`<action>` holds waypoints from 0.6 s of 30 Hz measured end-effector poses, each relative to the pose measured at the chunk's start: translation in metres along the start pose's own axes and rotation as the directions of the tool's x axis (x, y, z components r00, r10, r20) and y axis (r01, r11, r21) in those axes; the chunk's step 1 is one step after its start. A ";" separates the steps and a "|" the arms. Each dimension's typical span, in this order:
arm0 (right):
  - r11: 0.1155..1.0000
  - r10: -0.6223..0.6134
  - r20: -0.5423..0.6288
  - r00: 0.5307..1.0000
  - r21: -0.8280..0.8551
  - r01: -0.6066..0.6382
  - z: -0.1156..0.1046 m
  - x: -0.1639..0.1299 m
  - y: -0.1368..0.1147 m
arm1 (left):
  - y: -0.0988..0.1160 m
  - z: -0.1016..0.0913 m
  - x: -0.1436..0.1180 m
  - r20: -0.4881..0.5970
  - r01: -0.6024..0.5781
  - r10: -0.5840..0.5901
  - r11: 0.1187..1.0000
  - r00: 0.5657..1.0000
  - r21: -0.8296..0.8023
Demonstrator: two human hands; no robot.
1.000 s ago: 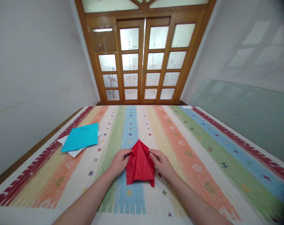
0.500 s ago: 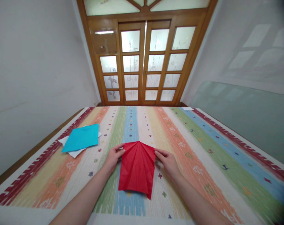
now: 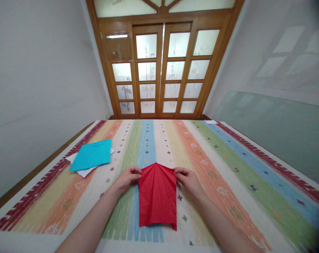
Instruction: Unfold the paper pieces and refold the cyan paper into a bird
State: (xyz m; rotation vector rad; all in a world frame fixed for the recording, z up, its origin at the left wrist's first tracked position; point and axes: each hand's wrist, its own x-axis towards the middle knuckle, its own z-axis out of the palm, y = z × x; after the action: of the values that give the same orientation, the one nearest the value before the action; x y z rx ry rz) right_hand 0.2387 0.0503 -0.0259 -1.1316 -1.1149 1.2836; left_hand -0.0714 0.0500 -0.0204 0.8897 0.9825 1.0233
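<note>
Both arms reach forward, left hand (image 3: 127, 177) and right hand (image 3: 189, 180) pinching red paper (image 3: 157, 196).

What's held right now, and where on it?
Red folded paper, pinched at its two far corners: left hand on the left shoulder, right hand on the right. Its near end hangs towards the cloth.
</note>
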 end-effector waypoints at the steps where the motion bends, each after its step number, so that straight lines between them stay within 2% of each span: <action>1: 0.999 -0.017 0.018 1.000 -0.030 0.017 -0.001 0.000 -0.002 | 0.002 0.000 -0.002 0.019 0.023 -0.023 1.000 1.000 0.011; 6: 0.973 -0.084 0.125 0.989 -0.203 0.109 -0.008 0.001 -0.009 | 0.010 0.000 -0.009 0.088 0.089 -0.094 0.994 0.992 0.062; 11: 0.917 -0.132 0.185 0.974 -0.349 0.191 -0.008 -0.002 -0.009 | 0.011 0.000 -0.011 0.135 0.114 -0.131 0.985 0.982 0.131; 18: 0.822 -0.225 0.289 0.930 -0.456 0.341 -0.001 -0.011 -0.011 | 0.012 0.003 -0.018 0.254 0.129 -0.184 0.967 0.949 0.220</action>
State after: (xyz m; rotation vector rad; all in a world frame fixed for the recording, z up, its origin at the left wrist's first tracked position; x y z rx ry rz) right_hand 0.2416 0.0397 -0.0148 -1.1459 -1.7921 0.9167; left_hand -0.0757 0.0359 -0.0040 1.0697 0.9151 0.6520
